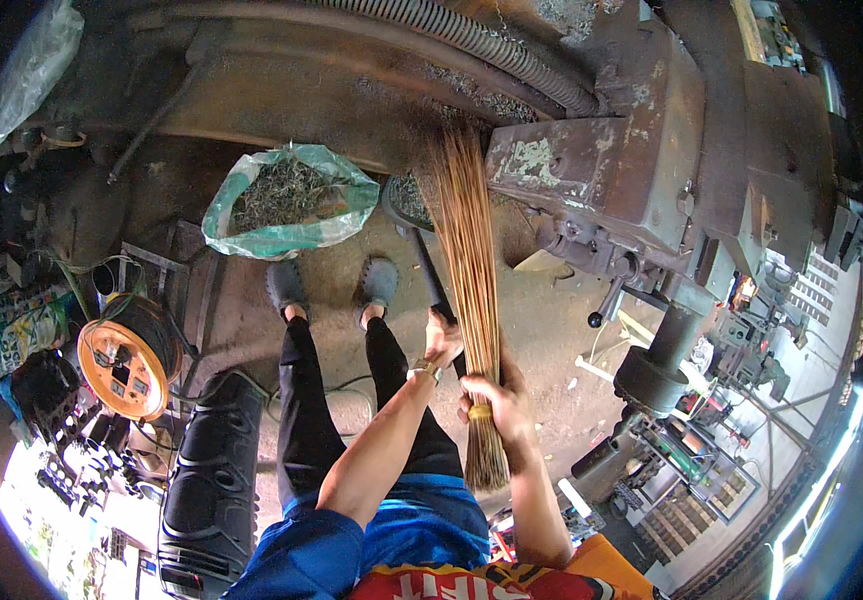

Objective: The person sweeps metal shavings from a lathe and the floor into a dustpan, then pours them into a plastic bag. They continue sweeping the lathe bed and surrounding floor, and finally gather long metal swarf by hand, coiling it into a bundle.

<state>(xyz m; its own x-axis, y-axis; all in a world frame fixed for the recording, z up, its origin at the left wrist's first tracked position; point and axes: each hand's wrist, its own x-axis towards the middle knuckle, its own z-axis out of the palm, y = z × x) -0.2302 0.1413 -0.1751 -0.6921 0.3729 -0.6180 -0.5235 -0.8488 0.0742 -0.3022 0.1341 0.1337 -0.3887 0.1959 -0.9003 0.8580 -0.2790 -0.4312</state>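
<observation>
My right hand [508, 405] is wrapped around the bound end of a stick broom [467, 250], whose long thin bristles reach up to the metal machine bed. Closed on the dark handle of a dustpan [428, 262] is my left hand [442, 340], just left of the broom. The pan's head holds grey metal shavings [410, 198] and lies at the foot of the machine, partly covered by the bristles. Left of the pan, an open green and white sack [242, 243] is filled with more metal shavings [287, 193].
A heavy worn machine [592, 170] with a lever knob [595, 320] stands at the right. A ribbed hose [492, 40] crosses the top. To the left are an orange cable reel [122, 370] and a long black case [210, 470]. My feet in grey clogs [380, 280] are below the sack.
</observation>
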